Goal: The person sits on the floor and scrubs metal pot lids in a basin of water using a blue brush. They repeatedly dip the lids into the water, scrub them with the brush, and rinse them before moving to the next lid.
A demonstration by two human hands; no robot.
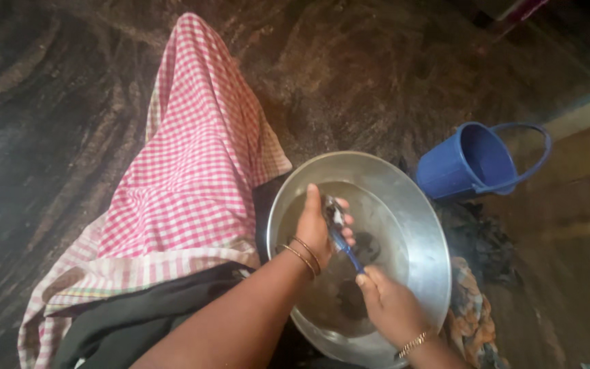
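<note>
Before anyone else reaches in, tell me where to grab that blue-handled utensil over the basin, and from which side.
Grip the blue handle at its bare middle, between the left hand at the head end and the right hand at the tail. Come from above: it slants over the steel basin, whose rim blocks side approaches.

dark stone floor carries a steel basin and blue bucket.

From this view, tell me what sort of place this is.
Probably a floor-level washing spot in a home. A wide metal basin of water sits on the dark stone floor, a blue bucket stands beside it, and both hands work over the basin.
</note>
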